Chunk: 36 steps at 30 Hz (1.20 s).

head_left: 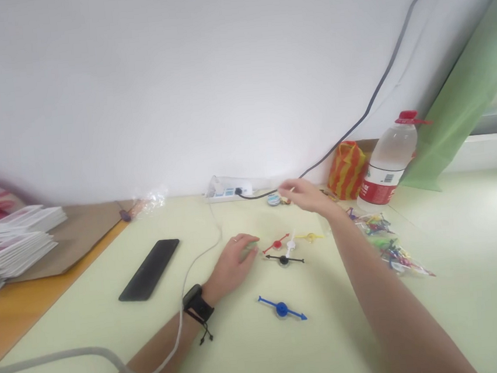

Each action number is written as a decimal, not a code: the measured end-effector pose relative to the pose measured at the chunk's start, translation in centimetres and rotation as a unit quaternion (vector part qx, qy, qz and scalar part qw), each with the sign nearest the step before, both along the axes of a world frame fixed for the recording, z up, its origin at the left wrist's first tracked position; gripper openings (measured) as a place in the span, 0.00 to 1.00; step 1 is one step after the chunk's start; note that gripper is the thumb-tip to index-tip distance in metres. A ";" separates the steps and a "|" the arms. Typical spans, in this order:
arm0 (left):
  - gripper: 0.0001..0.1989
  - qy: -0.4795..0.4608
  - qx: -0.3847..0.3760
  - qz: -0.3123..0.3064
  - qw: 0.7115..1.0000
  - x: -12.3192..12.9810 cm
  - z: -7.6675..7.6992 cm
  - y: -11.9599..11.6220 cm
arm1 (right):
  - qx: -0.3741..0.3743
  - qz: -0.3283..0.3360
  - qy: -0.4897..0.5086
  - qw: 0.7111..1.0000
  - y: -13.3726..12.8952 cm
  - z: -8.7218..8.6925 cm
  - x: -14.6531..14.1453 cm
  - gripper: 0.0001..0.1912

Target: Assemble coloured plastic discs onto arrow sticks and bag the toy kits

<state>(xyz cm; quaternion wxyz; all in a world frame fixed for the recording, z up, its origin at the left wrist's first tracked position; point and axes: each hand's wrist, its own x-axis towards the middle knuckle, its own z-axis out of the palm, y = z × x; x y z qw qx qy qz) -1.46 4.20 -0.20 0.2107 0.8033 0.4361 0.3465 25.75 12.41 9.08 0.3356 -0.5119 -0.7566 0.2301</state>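
The blue arrow [282, 309] lies nearest the person, in front of the black [284, 260], red [277, 245], white [291, 244] and yellow arrows [310, 237]. The left hand [234, 264] is beside the red one, fingers loosely curved, thumb apart. The right hand [304, 196] is beyond them, near a tin [273, 199]; its grip cannot be told. Packets [377, 224] and a bottle [389, 164] are to the right, a phone [150, 270] to the left.
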 end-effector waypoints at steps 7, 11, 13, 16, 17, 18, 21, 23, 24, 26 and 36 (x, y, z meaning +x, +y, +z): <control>0.12 -0.137 0.016 0.106 0.985 -0.8 0.2 1.1 | -0.149 0.190 -0.180 0.954 -1.2 -3.2 -2.9 0.08; 0.20 -0.221 0.015 0.139 0.965 -1.5 0.3 1.6 | -0.207 0.256 -0.206 0.922 -1.9 -3.2 -3.8 0.07; 0.21 -0.255 0.008 0.125 0.959 -1.8 0.2 1.9 | -0.155 0.241 -0.166 0.944 -2.2 -2.9 -4.6 0.07; 0.23 -0.265 0.001 0.086 0.960 -1.9 0.1 1.9 | 0.009 0.159 -0.022 0.987 -2.9 -3.0 -6.4 0.12; 0.24 -0.258 -0.004 0.072 0.963 -1.9 0.0 1.9 | 0.042 0.157 0.010 0.987 -3.2 -3.2 -7.0 0.15; 0.24 -0.251 -0.009 0.060 0.966 -1.8 0.0 1.7 | 0.060 0.166 0.025 0.984 -3.4 -3.5 -7.6 0.16; 0.24 -0.236 -0.016 0.043 0.971 -1.6 0.0 1.4 | 0.053 0.196 0.015 0.979 -3.9 -4.3 -8.8 0.11; 0.23 -0.234 -0.009 0.042 0.971 -1.5 0.1 1.2 | 0.023 0.197 0.012 0.980 -4.2 -4.6 -9.1 0.06; 0.23 -0.230 -0.004 0.042 0.972 -1.5 0.2 1.2 | 0.008 0.196 0.022 0.980 -4.2 -4.7 -9.2 0.06; 0.21 -0.213 0.008 0.042 0.976 -1.5 0.3 1.2 | -0.018 0.195 0.054 0.979 -4.4 -4.8 -9.2 0.04; 0.11 -0.160 0.008 -0.023 0.987 -1.0 1.4 0.0 | -0.146 0.195 0.082 0.966 -4.9 -4.9 -9.3 0.07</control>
